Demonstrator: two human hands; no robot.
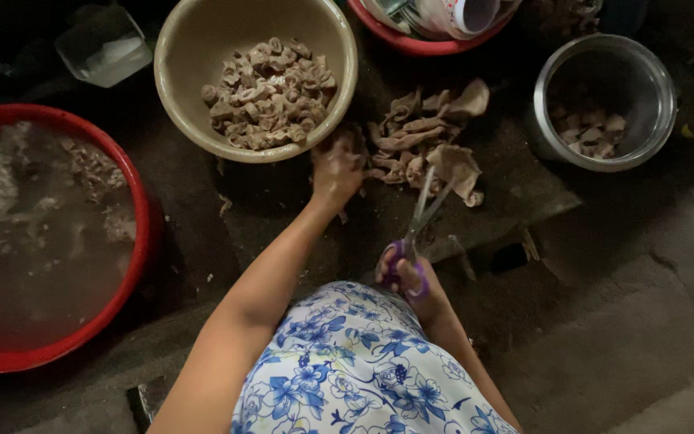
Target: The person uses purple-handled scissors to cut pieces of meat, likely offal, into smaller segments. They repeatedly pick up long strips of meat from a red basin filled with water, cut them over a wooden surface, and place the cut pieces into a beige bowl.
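My left hand [335,167] reaches forward to the near rim of a beige bowl [194,120] and is closed over pale meat scraps beside it. My right hand [402,272] grips purple-handled scissors [426,210], blades apart and pointing up into a pile of pale offal pieces [427,137] lying on the dark ground. The beige bowl holds a heap of cut pieces [271,92]. My knee in blue-flowered cloth [355,362] fills the bottom centre.
A large red basin [134,241] of cloudy water with scraps sits at left. A steel pot [668,104] with a few pieces stands at right. A red tub [411,40] with dishes is at the top, a clear container [104,47] top left.
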